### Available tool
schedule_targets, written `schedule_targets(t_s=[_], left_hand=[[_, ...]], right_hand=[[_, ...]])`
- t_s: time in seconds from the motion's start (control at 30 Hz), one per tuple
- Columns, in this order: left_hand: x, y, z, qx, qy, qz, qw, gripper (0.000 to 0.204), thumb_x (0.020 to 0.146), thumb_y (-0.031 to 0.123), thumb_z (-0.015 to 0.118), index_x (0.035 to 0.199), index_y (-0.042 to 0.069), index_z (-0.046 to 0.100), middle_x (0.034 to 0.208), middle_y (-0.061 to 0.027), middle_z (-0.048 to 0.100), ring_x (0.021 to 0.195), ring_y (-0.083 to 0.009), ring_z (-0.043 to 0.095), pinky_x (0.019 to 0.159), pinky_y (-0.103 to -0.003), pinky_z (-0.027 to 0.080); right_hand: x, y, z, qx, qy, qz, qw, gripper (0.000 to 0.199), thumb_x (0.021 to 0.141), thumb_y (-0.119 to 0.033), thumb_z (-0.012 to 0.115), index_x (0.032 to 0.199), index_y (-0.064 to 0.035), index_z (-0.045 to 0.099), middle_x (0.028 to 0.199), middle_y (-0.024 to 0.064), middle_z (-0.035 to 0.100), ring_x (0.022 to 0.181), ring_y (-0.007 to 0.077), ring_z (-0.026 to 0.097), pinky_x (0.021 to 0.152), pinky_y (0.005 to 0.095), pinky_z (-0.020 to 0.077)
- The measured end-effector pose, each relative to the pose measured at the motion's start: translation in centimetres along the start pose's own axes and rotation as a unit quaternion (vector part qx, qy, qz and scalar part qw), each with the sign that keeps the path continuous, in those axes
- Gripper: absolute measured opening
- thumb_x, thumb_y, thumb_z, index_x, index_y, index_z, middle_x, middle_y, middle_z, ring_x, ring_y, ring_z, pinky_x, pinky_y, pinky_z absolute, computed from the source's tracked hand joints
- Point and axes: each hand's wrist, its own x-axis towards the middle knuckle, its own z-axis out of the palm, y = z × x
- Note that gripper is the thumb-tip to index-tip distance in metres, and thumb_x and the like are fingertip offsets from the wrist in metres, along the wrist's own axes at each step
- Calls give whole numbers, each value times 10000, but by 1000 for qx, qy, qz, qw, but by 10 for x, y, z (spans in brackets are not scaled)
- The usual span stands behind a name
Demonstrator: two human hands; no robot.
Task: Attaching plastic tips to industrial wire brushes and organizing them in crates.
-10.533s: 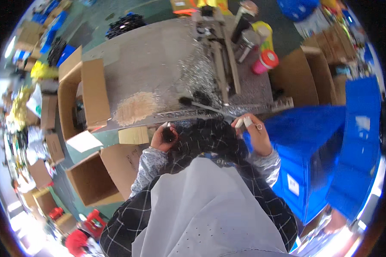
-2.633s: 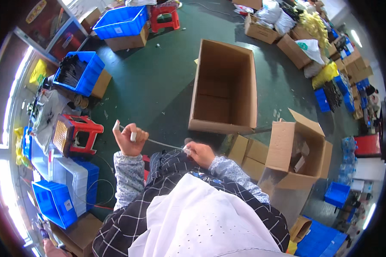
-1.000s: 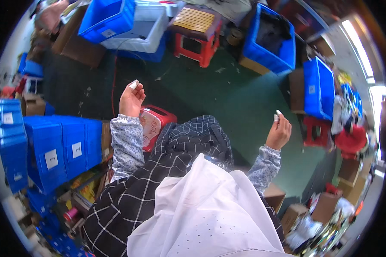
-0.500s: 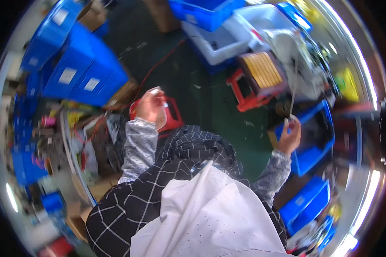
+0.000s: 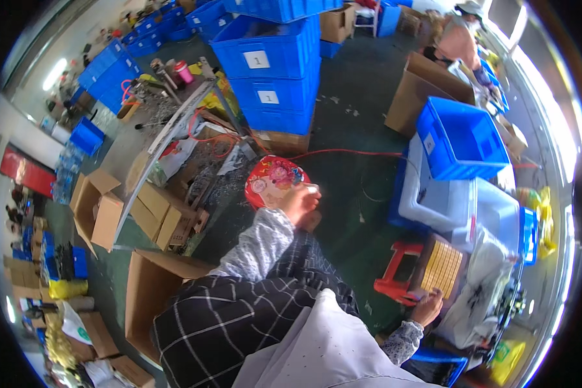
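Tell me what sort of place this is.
Probably a small workshop or packing area: stacked blue plastic crates, open brown cardboard boxes on the green floor, and a long grey-brown worktable with a metal frame.

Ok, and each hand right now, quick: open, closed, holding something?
Left hand: fingers curled, no held thing visible; whether fully closed can't be told.
Right hand: near the slatted pad; whether closed or holding anything can't be told.

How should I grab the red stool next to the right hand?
I'd take the red stool by a leg, coming from the picture's left: the legs stick out bare there, with a gap between that fingers might go through. The seat is wide and flat, so probably harder to pinch.
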Motion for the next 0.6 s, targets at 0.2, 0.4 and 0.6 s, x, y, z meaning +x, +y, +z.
schedule_targets(t_s=[0.2,0.4,0.6], left_hand=[[53,14,13,-31,-33,-16,999,94,763,146,548,845,102,545,756,-18,571,651,-95,536,597,-234,444],[122,80,0,-23,-51,4,998,102,771,147,544,863,102,541,756,-22,569,648,-84,538,605,-228,450],[195,160,-51,-63,37,59,996,87,763,127,542,847,102,546,733,-23,568,622,-103,530,575,-228,443]], right_hand=[[88,-121,-12,146,99,-128,976,280,744,-124,559,987,-27,459,727,87,496,733,225,489,676,332,392],[111,-158,61,177,-105,-12,979,295,714,-70,580,974,-39,447,810,86,503,696,194,504,666,320,403],[122,-164,122,129,-117,-40,984,389,620,34,586,976,-58,460,735,72,519,676,214,504,638,335,401]])
